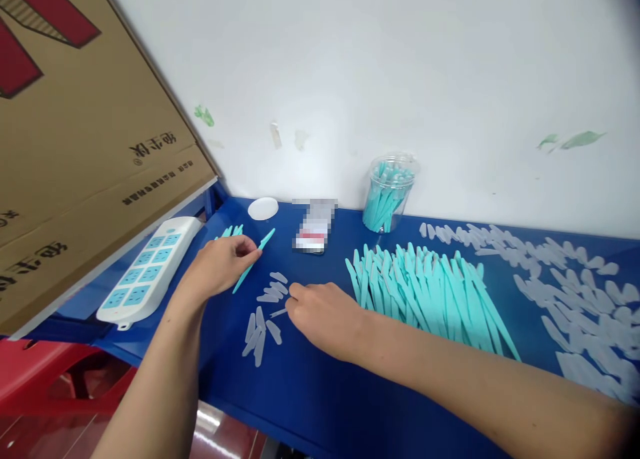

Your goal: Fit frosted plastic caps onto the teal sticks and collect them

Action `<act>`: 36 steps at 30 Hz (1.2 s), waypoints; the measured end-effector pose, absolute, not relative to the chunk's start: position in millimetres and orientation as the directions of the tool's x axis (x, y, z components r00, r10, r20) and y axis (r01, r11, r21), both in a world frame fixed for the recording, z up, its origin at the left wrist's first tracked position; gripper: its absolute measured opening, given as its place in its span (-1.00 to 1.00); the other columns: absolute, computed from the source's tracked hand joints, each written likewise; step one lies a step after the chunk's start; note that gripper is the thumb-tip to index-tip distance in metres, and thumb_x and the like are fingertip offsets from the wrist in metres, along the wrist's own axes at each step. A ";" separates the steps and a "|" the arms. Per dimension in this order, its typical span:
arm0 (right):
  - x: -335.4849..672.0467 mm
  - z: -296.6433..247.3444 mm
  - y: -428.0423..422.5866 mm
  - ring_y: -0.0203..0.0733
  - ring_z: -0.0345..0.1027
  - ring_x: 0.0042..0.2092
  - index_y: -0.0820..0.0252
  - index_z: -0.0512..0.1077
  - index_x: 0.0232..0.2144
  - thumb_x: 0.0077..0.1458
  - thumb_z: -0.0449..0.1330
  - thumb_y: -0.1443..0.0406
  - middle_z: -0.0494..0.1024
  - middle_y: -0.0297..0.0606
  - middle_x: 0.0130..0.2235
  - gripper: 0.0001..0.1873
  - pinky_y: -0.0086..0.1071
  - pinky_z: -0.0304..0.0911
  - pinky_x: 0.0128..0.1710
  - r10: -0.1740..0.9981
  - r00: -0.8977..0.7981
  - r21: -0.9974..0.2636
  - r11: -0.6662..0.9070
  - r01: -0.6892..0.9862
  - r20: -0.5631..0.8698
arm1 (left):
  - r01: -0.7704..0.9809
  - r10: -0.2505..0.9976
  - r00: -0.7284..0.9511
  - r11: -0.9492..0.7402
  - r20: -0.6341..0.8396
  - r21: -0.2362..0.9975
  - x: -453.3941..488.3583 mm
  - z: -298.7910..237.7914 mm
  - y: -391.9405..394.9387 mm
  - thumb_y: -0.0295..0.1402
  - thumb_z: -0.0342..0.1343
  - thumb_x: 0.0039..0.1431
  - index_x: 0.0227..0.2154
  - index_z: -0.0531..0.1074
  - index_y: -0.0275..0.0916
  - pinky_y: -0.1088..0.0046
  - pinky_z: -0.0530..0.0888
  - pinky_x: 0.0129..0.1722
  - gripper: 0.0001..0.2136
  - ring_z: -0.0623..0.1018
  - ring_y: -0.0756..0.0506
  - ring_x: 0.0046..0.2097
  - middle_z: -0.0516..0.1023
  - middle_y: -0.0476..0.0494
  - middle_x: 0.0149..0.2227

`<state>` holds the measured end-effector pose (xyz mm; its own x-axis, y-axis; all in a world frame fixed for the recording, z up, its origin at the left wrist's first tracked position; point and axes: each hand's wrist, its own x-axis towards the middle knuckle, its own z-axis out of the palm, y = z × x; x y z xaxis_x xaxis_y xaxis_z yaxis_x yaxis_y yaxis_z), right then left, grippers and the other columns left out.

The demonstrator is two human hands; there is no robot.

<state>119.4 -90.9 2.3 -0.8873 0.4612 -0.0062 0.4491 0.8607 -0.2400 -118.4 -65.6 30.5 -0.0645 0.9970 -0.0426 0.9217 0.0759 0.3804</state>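
The jar stands on the worktop beyond the right grip and to its right, close to the wall. It is clear, and teal sticks lean inside it, most of them tilted; its bottom and the lower ends blur together, and whether anything closes its mouth is hard to tell.

The left grip is pinched, thumb against finger, on one teal stick, which slants up and away with an end showing on either side of the fingertips. Just behind that grip, the tips of more sticks poke out, the rest hidden by the hand. The right grip is drawn together low over the worktop, fingertips beside a thin pale piece; whether it has hold of that, I cannot tell.

Between the grips and nearer the wearer lie loose pale slips. A heap of teal sticks spreads right of the right grip, its near edge partly covered by the forearm. Farther right, more slips overlap too much to count.

Beyond the left grip are a white disc and a phone, its screen pixelated. Left of that grip sits a power strip, then a carton cut off by the frame.
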 end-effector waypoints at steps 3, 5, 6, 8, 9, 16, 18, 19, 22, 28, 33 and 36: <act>142.3 9.0 -87.2 -0.12 0.51 -0.29 0.34 0.56 -0.20 0.20 0.13 0.60 0.57 -0.06 -0.15 -0.74 -0.32 0.27 -0.42 0.548 -0.836 -0.240 0.815 0.527 0.023 | 0.865 0.999 0.036 -0.025 -0.012 0.501 -98.2 43.5 -68.7 0.01 0.08 0.33 -0.16 0.56 -0.15 0.40 0.47 -0.29 -0.65 0.62 -0.13 -0.27 0.72 -0.11 -0.25; 168.6 18.1 -83.1 -0.14 0.49 -0.28 0.33 0.57 -0.21 0.32 0.08 0.54 0.56 -0.07 -0.16 -0.74 -0.30 0.28 -0.36 0.639 -0.768 -0.238 0.753 0.613 0.044 | 0.822 0.992 0.124 -0.089 -0.024 0.563 -83.0 53.4 -68.4 0.04 0.09 0.35 -0.09 0.58 -0.14 0.45 0.45 -0.37 -0.62 0.57 -0.08 -0.34 0.68 -0.07 -0.31; 184.3 23.3 -81.8 -0.14 0.48 -0.26 0.32 0.57 -0.20 0.39 0.05 0.49 0.56 -0.08 -0.17 -0.72 -0.29 0.29 -0.32 0.686 -0.725 -0.248 0.713 0.656 0.057 | 0.801 0.985 0.169 -0.114 -0.039 0.587 -75.6 58.3 -67.7 0.05 0.11 0.34 -0.07 0.61 -0.13 0.47 0.41 -0.43 -0.61 0.52 -0.06 -0.40 0.65 -0.04 -0.36; 217.2 32.8 -81.8 -0.17 0.46 -0.25 0.27 0.59 -0.16 0.48 0.04 0.38 0.57 -0.13 -0.18 -0.70 -0.29 0.31 -0.26 0.770 -0.632 -0.319 0.622 0.715 0.084 | 0.762 0.963 0.259 -0.158 -0.073 0.628 -61.7 67.2 -65.8 0.05 0.17 0.32 -0.07 0.66 -0.11 0.49 0.32 -0.53 -0.61 0.42 -0.01 -0.49 0.59 0.00 -0.44; 232.4 36.4 -83.4 -0.20 0.44 -0.28 0.23 0.59 -0.16 0.49 0.04 0.33 0.57 -0.18 -0.22 -0.70 -0.30 0.29 -0.26 0.807 -0.583 -0.385 0.568 0.727 0.089 | 0.745 0.951 0.300 -0.182 -0.079 0.642 -55.2 70.6 -64.7 0.04 0.19 0.31 -0.08 0.69 -0.10 0.49 0.28 -0.56 -0.62 0.38 0.00 -0.51 0.58 0.01 -0.46; 281.9 38.0 -99.5 -0.35 -0.03 -0.55 0.13 0.51 -0.32 0.46 0.07 0.22 0.28 -0.46 -0.55 -0.69 -0.37 -0.04 -0.52 0.911 -0.411 -0.657 0.285 0.698 -0.041 | 0.694 0.876 0.480 -0.411 0.045 0.592 -12.9 71.0 -62.9 -0.10 0.19 0.37 -0.20 0.73 -0.05 0.51 0.32 -0.49 -0.75 0.45 0.03 -0.44 0.69 0.02 -0.30; 284.4 35.8 -101.0 -0.36 -0.03 -0.54 0.12 0.50 -0.32 0.46 0.07 0.20 0.25 -0.47 -0.54 -0.68 -0.37 -0.04 -0.53 0.911 -0.409 -0.679 0.267 0.684 -0.053 | 0.682 0.852 0.518 -0.464 0.075 0.566 -4.1 67.0 -63.8 -0.13 0.16 0.41 -0.22 0.72 -0.04 0.50 0.34 -0.46 -0.75 0.46 0.03 -0.43 0.65 0.03 -0.35; 285.6 34.7 -101.3 -0.36 -0.01 -0.54 0.11 0.50 -0.32 0.47 0.07 0.19 0.25 -0.46 -0.54 -0.68 -0.37 -0.04 -0.53 0.911 -0.408 -0.687 0.261 0.678 -0.056 | 0.673 0.840 0.536 -0.487 0.088 0.556 -1.1 64.9 -64.1 -0.14 0.14 0.44 -0.23 0.72 -0.05 0.49 0.34 -0.44 -0.74 0.46 0.03 -0.43 0.63 0.04 -0.38; 289.8 31.3 -101.7 -0.36 0.02 -0.54 0.11 0.52 -0.31 0.46 0.07 0.18 0.28 -0.46 -0.53 -0.68 -0.37 -0.04 -0.54 0.914 -0.399 -0.706 0.238 0.667 -0.069 | 0.659 0.818 0.563 -0.530 0.117 0.534 2.3 58.6 -63.6 -0.16 0.12 0.46 -0.22 0.70 -0.05 0.45 0.38 -0.35 -0.74 0.48 0.02 -0.40 0.63 0.05 -0.38; 294.9 27.2 -101.5 -0.33 0.05 -0.53 0.10 0.55 -0.29 0.46 0.08 0.21 0.34 -0.43 -0.52 -0.69 -0.34 -0.03 -0.53 0.915 -0.400 -0.681 0.260 0.684 -0.054 | 0.653 0.812 0.568 -0.542 0.132 0.529 2.6 48.1 -62.3 -0.22 0.17 0.45 -0.14 0.70 0.02 0.46 0.41 -0.32 -0.82 0.55 0.04 -0.35 0.67 0.08 -0.27; 292.2 27.4 -101.5 -0.34 0.07 -0.52 0.12 0.52 -0.32 0.46 0.09 0.24 0.34 -0.43 -0.52 -0.70 -0.34 0.00 -0.50 0.905 -0.426 -0.679 0.301 0.669 -0.019 | 0.619 0.784 0.604 -0.575 0.145 0.535 17.8 37.9 -68.7 -0.29 0.18 0.46 -0.09 0.67 0.00 0.48 0.42 -0.31 -0.84 0.57 0.04 -0.32 0.66 0.07 -0.24; 293.4 26.4 -100.9 -0.35 0.00 -0.52 0.12 0.47 -0.37 0.46 0.09 0.21 0.29 -0.45 -0.51 -0.68 -0.35 -0.04 -0.52 0.915 -0.402 -0.721 0.249 0.646 -0.044 | 0.615 0.782 0.594 -0.593 0.190 0.520 28.5 32.5 -72.8 -0.33 0.17 0.46 -0.11 0.66 -0.06 0.45 0.40 -0.33 -0.85 0.55 0.03 -0.34 0.65 0.04 -0.25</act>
